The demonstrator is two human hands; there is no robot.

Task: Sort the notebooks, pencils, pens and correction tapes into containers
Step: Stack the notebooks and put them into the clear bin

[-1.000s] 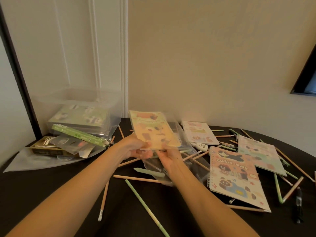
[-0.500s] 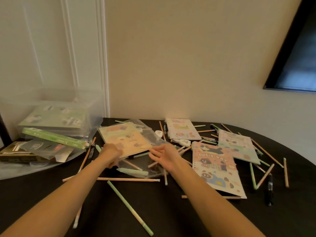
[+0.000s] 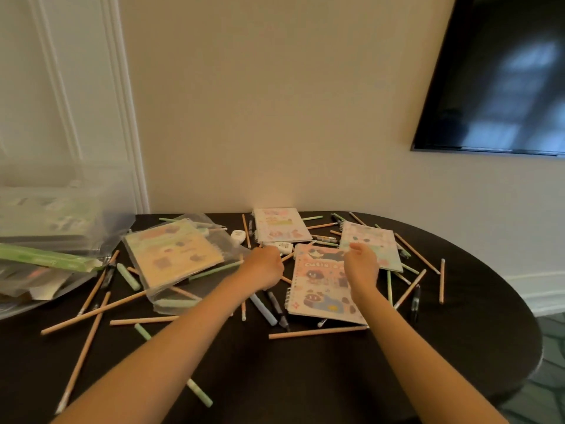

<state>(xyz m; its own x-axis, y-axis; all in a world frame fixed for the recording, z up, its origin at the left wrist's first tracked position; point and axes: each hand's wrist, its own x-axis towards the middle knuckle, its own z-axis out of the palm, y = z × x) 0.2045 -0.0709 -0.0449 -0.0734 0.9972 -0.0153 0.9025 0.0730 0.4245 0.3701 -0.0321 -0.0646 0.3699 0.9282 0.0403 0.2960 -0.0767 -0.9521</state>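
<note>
Sleeved orange notebook (image 3: pixel 174 255) now released, lying frame-left of left hand (image 3: pixel 266 269) (curled, grip unclear); right hand (image 3: pixel 360 264) hovers relaxed over cutie notebook (image 3: pixel 321 296).

Surface (image 3: pixel 305 377), lower frame: dark, smooth, low sheen. Container (image 3: pixel 46 209), left edge: clear plastic, glossy. Bag (image 3: pixel 171 301), left of centre: thin clear film, creased, shiny. Notebook (image 3: pixel 318 289), centre: printed card cover, satin finish. Pencil (image 3: pixel 318 332), below it: bare pale wood, matt. Screen (image 3: pixel 495 81), upper right: glossy black, reflective.
</note>
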